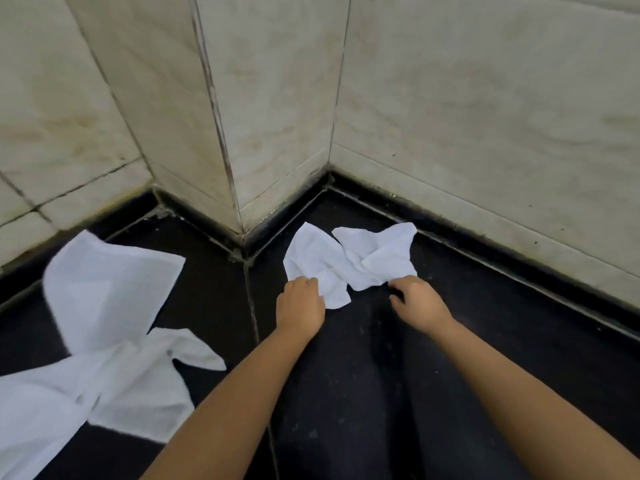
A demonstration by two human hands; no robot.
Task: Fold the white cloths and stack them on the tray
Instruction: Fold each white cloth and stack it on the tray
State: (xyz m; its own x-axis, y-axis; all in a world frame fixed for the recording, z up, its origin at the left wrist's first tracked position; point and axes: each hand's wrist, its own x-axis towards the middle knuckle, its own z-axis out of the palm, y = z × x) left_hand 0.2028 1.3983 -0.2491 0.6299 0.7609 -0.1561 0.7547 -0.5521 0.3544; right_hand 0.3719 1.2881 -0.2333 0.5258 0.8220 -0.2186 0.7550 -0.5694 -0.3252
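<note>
A small crumpled white cloth lies on the black counter close to the wall corner. My left hand grips its near left edge with curled fingers. My right hand pinches its near right corner. Further white cloths lie in a loose, twisted heap at the left. No tray is in view.
Cream tiled walls rise behind the counter, and a jutting tiled column forms a corner at centre. A seam runs through the dark counter surface between the two cloth groups.
</note>
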